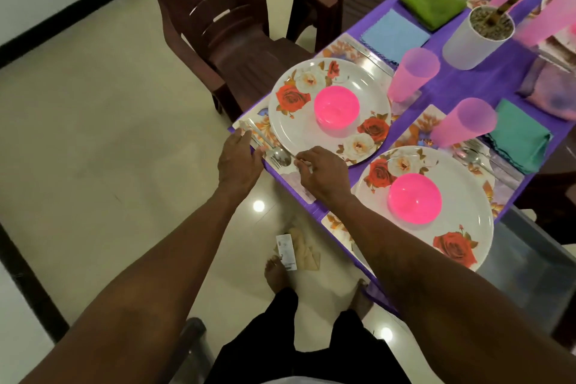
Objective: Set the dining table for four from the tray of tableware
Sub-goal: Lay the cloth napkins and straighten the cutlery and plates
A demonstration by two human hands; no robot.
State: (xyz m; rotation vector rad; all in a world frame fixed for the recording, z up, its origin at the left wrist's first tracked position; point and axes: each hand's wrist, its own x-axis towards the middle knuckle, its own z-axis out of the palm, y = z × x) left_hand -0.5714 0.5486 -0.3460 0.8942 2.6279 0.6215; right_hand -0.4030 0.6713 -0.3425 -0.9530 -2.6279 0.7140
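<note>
From the head camera I look down on the corner of a table (486, 87) under a purple cloth, with the floor and a pair of bare feet below.

My left hand (238, 156) sits at the table's edge, its fingers curled down over the handles of the cutlery on the floral placemat (291, 176). It is touching them, but I cannot tell whether it actually clasps anything.

My right hand (324, 171) is just beside it, pinching a thin metal utensil (304, 162) between thumb and fingertips. I cannot make out which piece it is.

A spoon (280, 155) lies between the two hands, bowl toward me, with a fork (270, 162) close beside it. Both lie just left of the near rose plate (367, 93).

A pink bowl (336, 109) sits in the middle of that plate, and a pink tumbler (413, 73) stands past its far right rim.

A blue napkin (394, 34) lies farther along the edge.

To the right is a second rose plate (467, 196) with its own pink bowl (414, 198), a second tumbler (464, 121) and a teal napkin (520, 140).

A white plant pot (467, 44) stands toward the middle, a green napkin (431, 3) behind it.

Two brown plastic chairs (218, 25) stand at the far side.
</note>
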